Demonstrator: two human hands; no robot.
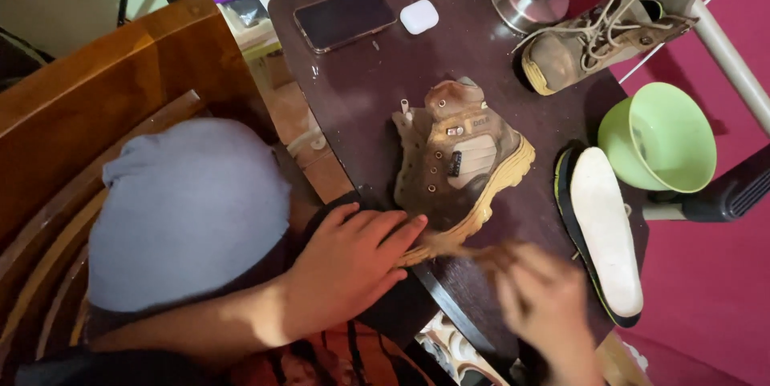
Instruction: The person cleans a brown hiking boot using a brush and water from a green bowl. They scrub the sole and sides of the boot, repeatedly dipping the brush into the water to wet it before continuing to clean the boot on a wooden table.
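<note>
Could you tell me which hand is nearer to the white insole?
The right hand is nearer, blurred just beside the insole. The left hand rests by the boot, farther away.

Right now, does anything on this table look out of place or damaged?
Yes. The brown boot lies on its side without laces, its eyelets empty, held down by the left hand. Its insole lies loose beside it. The right hand is blurred. The second boot remains laced.

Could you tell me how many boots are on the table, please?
2: one boot lies on its side mid-table under the left hand; a laced boot lies at the far right edge.
</note>
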